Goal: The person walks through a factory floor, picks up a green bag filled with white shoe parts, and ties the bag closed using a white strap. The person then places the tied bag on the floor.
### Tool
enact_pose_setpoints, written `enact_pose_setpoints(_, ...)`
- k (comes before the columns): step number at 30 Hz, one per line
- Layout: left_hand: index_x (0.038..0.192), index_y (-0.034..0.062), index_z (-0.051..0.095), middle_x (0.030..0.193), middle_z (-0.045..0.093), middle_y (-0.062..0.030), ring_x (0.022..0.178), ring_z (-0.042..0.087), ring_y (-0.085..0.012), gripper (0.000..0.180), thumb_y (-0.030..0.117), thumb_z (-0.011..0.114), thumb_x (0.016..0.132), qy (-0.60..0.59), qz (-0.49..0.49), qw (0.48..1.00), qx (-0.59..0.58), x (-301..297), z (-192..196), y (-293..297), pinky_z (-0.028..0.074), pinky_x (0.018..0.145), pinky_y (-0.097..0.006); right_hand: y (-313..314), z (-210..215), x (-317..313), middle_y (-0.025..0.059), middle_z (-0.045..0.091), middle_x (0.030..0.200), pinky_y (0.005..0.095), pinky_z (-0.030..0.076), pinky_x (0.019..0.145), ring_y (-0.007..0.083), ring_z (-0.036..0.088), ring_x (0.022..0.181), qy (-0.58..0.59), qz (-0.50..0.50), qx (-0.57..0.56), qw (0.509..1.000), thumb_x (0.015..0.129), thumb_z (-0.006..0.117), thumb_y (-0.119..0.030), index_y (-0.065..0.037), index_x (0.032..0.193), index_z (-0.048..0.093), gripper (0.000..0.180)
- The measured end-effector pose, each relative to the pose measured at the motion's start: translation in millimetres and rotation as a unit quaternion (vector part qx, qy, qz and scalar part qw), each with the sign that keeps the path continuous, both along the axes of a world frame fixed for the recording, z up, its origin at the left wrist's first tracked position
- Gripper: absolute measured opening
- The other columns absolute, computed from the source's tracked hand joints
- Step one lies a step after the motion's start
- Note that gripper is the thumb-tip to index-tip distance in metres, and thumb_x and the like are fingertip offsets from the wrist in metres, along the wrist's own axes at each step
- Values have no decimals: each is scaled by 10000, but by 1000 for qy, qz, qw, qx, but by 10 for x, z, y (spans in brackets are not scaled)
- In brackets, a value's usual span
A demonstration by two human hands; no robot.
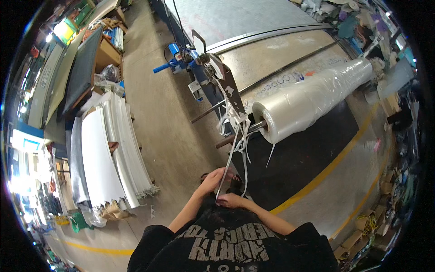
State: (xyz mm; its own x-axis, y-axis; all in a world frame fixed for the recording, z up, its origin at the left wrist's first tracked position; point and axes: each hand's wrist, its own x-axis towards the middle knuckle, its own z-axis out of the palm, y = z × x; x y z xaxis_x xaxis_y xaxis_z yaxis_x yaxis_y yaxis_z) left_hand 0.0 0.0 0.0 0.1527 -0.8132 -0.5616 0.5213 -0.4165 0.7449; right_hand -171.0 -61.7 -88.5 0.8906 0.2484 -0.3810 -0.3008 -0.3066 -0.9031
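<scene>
A narrow white strip (pixel 230 159) runs taut down toward me from a bunch of similar white strips (pixel 241 125) tied at the machine's corner. My right hand (pixel 230 200) is closed on its lower end, close to my body. Just above, my left hand (pixel 214 179) is beside the strip; its fingers are smeared by motion, so their grip is unclear. Another loose strip hangs down to the right of my hands. Ahead to the right, a big roll of clear plastic film (pixel 312 99) rests on a metal bar (pixel 229 141) whose end sticks out toward me.
The long table (pixel 253 18) stretches away ahead, with a blue-handled device (pixel 174 59) at its near left corner. To the left stands a stack of white sheets (pixel 105 156) beside shelving. A dark mat (pixel 312 156) and a yellow floor line (pixel 326 174) lie right. Scrap heaps line the far right.
</scene>
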Motion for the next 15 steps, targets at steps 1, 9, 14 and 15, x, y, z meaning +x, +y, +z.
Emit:
enact_pose_setpoints(1, 1392, 88, 585, 1019, 624, -33, 925, 583, -133, 427, 400, 474, 1124, 20, 9, 1000, -6, -110, -24, -30, 486, 835, -275, -10, -9, -58, 180, 718, 1102, 437, 533, 886, 322, 703, 1023, 1, 36, 28, 999, 994, 609, -229, -58, 1202, 674, 277)
enact_pose_setpoints(9, 1012, 96, 652, 764, 507, 64, 664, 430, -64, 318, 336, 480, 1131, -33, 118, 984, 130, -111, -10, 1209, 347, 598, -229, -929, 179, 55, 88, 706, 1214, 388, 527, 943, 224, 676, 1096, 117, -159, 101, 975, 1054, 557, -408, -90, 1308, 621, 412)
enact_pose_setpoints(14, 1066, 84, 694, 770, 551, 46, 689, 495, -66, 292, 304, 510, 1118, -98, 17, 984, 145, -376, 227, 1618, 416, 634, -251, -1230, 767, 658, 108, 699, 1154, 379, 528, 910, 202, 668, 1032, 50, -420, 485, 766, 1080, 508, -335, -74, 1276, 625, 346)
enact_pose_setpoints(15, 1085, 82, 700, 775, 571, 34, 696, 518, -74, 294, 308, 515, 1115, -105, 17, 988, 116, -482, 281, 1616, 429, 642, -259, -1256, 854, 753, 86, 713, 1033, 349, 545, 821, 189, 680, 905, -7, -444, 556, 702, 1074, 514, -319, -78, 1218, 639, 308)
